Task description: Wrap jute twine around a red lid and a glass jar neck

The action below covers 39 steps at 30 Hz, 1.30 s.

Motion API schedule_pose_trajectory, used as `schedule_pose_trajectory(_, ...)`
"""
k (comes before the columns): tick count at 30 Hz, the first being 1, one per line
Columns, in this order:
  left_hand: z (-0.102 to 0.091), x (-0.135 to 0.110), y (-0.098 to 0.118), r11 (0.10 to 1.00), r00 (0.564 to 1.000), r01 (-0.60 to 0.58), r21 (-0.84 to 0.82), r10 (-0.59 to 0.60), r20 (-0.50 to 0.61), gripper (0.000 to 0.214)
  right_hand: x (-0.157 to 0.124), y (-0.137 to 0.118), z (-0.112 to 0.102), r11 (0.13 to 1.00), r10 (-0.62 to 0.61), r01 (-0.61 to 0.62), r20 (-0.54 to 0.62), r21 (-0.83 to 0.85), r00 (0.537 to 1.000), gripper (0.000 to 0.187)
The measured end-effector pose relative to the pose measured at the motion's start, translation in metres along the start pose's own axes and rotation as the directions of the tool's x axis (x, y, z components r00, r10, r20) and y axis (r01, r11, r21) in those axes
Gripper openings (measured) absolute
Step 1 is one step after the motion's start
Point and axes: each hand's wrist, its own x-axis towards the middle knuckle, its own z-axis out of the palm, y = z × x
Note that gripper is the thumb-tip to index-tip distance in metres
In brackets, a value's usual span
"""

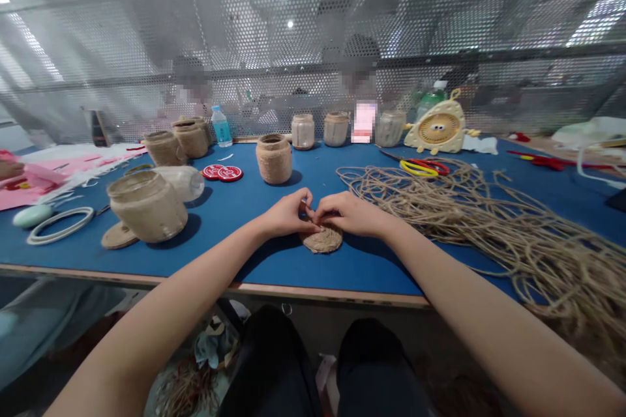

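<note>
A small flat disc of coiled jute twine lies on the blue table top near its front edge. My left hand and my right hand meet just above the disc's far edge, fingertips pinched together on the twine there. A big loose tangle of the same jute twine spreads over the table to the right of my right hand.
Several twine-wrapped jars stand around: one on its side at left with a round lid, one upright behind my hands. Red and yellow scissors, a small fan, a water bottle, and perforated mesh screen behind.
</note>
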Motion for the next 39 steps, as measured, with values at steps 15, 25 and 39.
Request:
schedule_pose_trajectory(15, -0.004, 0.002, 0.007, 0.971, 0.998, -0.052, 0.233, 0.04, 0.053, 0.019, -0.005, -0.004, -0.001, 0.986, 0.152, -0.151, 0.009, -0.069, 0.988, 0.016)
schedule_pose_trajectory(25, -0.005, 0.0, 0.011, 0.956, 0.998, -0.02, 0.293, 0.002, 0.062, 0.017, -0.008, -0.007, -0.005, 0.964, 0.243, -0.233, 0.073, -0.124, 0.967, 0.018)
schedule_pose_trajectory(39, -0.003, -0.002, 0.022, 0.846, 0.996, -0.07, 0.529, 0.029, 0.085, 0.013, -0.01, -0.005, -0.002, 0.962, 0.233, -0.223, 0.049, -0.161, 0.971, 0.014)
